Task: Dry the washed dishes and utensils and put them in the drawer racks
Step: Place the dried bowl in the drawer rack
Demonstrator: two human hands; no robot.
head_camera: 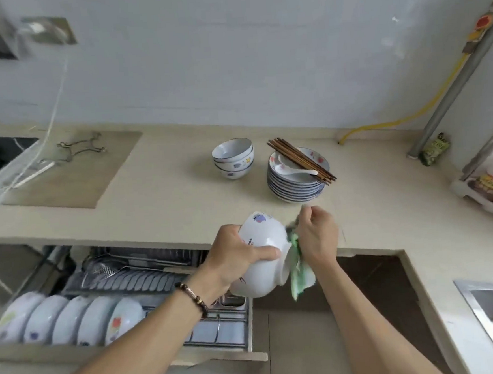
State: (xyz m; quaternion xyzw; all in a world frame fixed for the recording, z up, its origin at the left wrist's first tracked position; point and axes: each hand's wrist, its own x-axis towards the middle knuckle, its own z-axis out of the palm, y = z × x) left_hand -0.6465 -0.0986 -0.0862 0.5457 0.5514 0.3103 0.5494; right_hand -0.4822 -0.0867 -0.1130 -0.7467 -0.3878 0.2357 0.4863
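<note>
The left hand (232,252) gripped a white bowl (262,259) on its side above the near counter (152,200) edge, over the open drawer (116,309). The right hand (317,234) clutched a green cloth (297,271) against the bowl's mouth. Five bowls (70,318) stood in the drawer rack. Farther off on the counter sat stacked bowls (233,158) and, to their right, plates (296,180) under chopsticks (302,160) and a spoon (295,169)
</note>
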